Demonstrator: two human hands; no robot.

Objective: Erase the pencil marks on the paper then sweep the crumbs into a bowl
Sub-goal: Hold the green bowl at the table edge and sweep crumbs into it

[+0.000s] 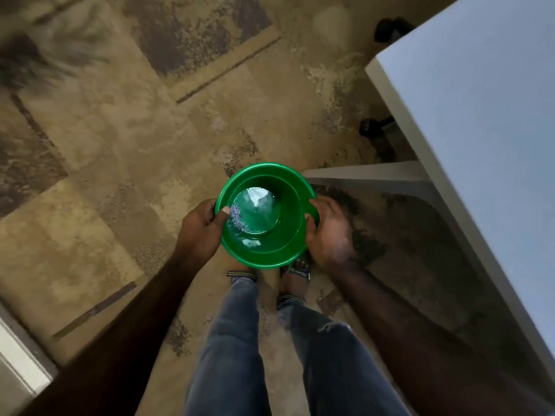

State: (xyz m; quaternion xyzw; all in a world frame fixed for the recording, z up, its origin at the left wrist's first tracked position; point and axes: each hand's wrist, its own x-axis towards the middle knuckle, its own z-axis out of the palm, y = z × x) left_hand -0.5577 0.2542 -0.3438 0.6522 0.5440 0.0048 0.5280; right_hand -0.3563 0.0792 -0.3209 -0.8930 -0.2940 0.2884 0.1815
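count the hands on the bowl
2. The left hand grips the left rim of the bowl, thumb over the edge; the right hand holds its right side.

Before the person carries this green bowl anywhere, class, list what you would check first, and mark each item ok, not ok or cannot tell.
1. Left hand grips the green bowl at its rim, thumb over the edge: ok.
2. Right hand holds the opposite side: ok.
3. Bowl held level: cannot tell, it seems slightly tipped toward the left hand.
4. Eraser crumbs inside the bowl, gathered at the left of its base: ok.
5. Paper fully erased: cannot tell, no paper in view.
6. White table close on the right, its corner near the bowl: not ok, steer around it.
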